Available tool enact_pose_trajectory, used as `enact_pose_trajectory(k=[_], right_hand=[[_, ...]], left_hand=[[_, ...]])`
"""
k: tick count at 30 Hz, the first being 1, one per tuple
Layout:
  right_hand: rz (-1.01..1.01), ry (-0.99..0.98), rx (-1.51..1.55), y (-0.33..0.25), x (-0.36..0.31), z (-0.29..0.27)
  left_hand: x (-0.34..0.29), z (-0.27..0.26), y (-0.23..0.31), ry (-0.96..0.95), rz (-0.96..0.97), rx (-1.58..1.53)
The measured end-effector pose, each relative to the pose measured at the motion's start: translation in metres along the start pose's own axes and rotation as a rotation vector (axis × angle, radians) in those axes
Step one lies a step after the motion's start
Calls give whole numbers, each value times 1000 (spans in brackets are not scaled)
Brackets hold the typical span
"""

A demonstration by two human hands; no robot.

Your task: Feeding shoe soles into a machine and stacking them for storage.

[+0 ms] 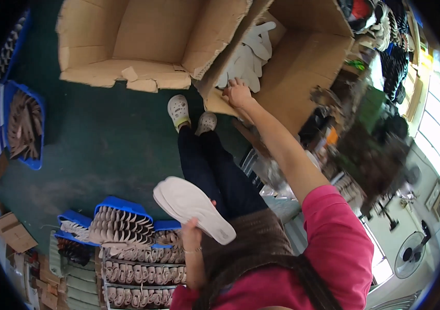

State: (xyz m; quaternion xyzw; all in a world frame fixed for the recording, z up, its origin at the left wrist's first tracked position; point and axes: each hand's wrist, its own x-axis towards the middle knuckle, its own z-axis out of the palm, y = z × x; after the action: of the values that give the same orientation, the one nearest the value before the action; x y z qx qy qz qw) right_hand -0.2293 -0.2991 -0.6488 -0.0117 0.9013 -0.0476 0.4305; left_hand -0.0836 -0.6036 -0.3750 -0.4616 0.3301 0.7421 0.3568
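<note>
My left hand (192,235) grips a small stack of white shoe insoles (191,204) in front of my apron, fingers and thumb closed around their edge. Stretched out ahead, my right hand (239,94) is at the near end of an open cardboard box (302,77), with its fingers slightly apart and nothing visible in them. Just beyond those fingers, a loose pile of white insoles (251,57) lies inside that box. Whether the right fingertips touch the pile or the box wall is hard to make out.
A second open cardboard box (153,31) stands to the left of the first. Blue bins (122,206) of shoe parts and a rack of shoes (145,274) are at lower left. Another blue bin (36,139) sits far left. Cluttered shelving (364,119) and a fan (411,254) are at right.
</note>
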Motion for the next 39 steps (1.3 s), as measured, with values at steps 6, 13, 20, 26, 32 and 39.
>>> enact_pose_trajectory(k=[6,13,20,26,32,39], right_hand=[[-173,158,-133,92,121,155],[-53,346,895,96,127,158],[409,979,914,-9,-1,-59],[70,957,1445,-67,-204,-179],[-217,703,1886,-89,-432,-245],[21,1041,2255,-78,-509,-177]], left_hand=[[80,-36,-30,72,-94,-36],[94,-20,-3,-12,-109,-81],[0,17,20,-128,48,-37],[-73,114,73,-426,413,119],[-112,168,68,-609,456,448],[-157,260,33,-870,300,504]])
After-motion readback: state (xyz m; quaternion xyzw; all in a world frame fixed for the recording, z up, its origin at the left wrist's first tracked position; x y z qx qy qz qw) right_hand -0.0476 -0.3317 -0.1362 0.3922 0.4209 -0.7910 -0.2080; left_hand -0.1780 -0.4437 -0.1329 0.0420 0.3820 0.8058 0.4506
